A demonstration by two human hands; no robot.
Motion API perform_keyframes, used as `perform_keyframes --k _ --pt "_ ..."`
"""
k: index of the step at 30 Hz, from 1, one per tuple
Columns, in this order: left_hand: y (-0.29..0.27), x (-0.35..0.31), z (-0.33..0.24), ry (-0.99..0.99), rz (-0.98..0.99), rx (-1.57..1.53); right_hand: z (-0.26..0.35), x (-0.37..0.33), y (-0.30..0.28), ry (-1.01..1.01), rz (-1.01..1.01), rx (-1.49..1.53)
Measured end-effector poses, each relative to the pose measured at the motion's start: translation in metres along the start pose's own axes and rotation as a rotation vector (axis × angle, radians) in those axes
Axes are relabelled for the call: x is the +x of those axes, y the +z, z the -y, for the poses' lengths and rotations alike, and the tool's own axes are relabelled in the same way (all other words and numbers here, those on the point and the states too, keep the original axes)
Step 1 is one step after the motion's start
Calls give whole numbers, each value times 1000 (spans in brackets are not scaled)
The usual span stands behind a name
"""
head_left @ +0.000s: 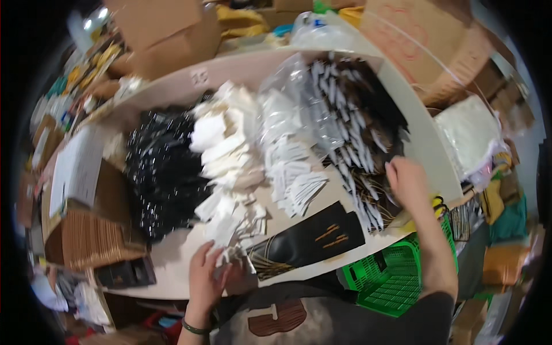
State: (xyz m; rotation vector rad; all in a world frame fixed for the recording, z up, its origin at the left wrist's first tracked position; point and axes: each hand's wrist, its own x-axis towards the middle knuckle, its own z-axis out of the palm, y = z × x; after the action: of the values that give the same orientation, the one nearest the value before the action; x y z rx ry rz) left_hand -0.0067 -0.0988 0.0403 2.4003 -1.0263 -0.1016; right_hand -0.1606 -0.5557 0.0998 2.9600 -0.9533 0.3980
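My left hand (208,276) is at the table's near edge, fingers apart, beside the lower end of a heap of white folded pieces (233,167). Just right of it lies a flat stack of black paper bags or sleeves (313,238) with gold lettering and thin gold cords. My right hand (406,183) has curled fingers at the right side of a pile of dark items with white strips (356,138); what they hold, if anything, is hidden. Between the heaps, white tags (296,184) are fanned out below clear plastic bags (290,109).
Glossy black plastic packets (164,172) fill the table's left part. Farther left stands an open carton (103,238) packed with brown card. A green basket (397,276) sits below the table's front edge at right. Large cardboard boxes (425,40) crowd the back.
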Motion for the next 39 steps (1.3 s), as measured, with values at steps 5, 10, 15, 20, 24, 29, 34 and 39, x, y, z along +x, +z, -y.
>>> perform_keyframes --k 5,10,15,20,24,29,34,39 --pt "33 -65 14 -202 -114 -50 102 -33 66 -379 201 237" --pt "39 -55 29 -6 -45 -47 100 12 158 -242 187 272" --pt "3 -72 60 -212 -188 -114 133 -7 113 -483 35 144" --pt "-21 -26 115 -71 -337 122 219 -15 80 -905 -35 506" --pt "-41 48 130 214 -307 427 294 -4 91 -1353 96 355" --pt "-49 75 132 225 -23 565 299 0 104 -1267 260 95" --pt "-57 84 137 342 -6 615 291 -48 79 -855 318 452" --pt "-68 84 134 392 -5 616 282 -104 93 -1037 512 455"
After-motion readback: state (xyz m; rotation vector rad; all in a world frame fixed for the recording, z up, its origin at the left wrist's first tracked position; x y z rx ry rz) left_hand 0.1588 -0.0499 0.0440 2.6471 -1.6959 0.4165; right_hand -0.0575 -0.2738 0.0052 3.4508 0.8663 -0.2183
